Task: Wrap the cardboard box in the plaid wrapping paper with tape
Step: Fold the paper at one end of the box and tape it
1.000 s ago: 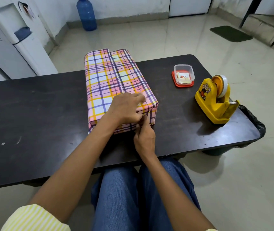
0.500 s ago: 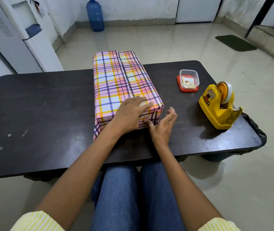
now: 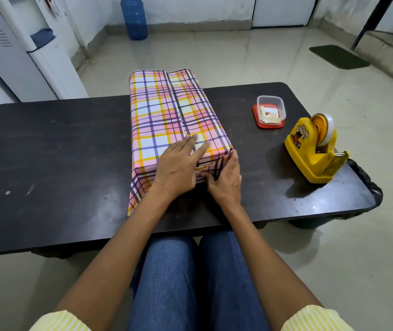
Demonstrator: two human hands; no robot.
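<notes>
White water dispenser (image 3: 23,51): on the floor at far left, behind the table.
Blue water bottle (image 3: 133,19): upright by the back wall.
Dark table (image 3: 47,151): scuffed top, spanning the view.
Plaid-wrapped box (image 3: 166,111): lying lengthwise at the table's middle, with a paper seam running down its top.
Paper flap (image 3: 135,194): unfolded at the near left corner, slanting down onto the table.
Left hand (image 3: 178,166): flat, fingers straight, pressing the top of the box at its near edge, with the thumb down over the end face.
Right hand (image 3: 227,180): against the near right corner, fingers straight along the side; its thumb seems to press the folded paper on the end face, though that spot is partly hidden.
Clear container (image 3: 271,109): on a red lid, right of the box and apart from it.
Yellow tape dispenser (image 3: 314,151): near the table's right end, roll mounted.
Black bag (image 3: 368,185): just beyond the right edge.
</notes>
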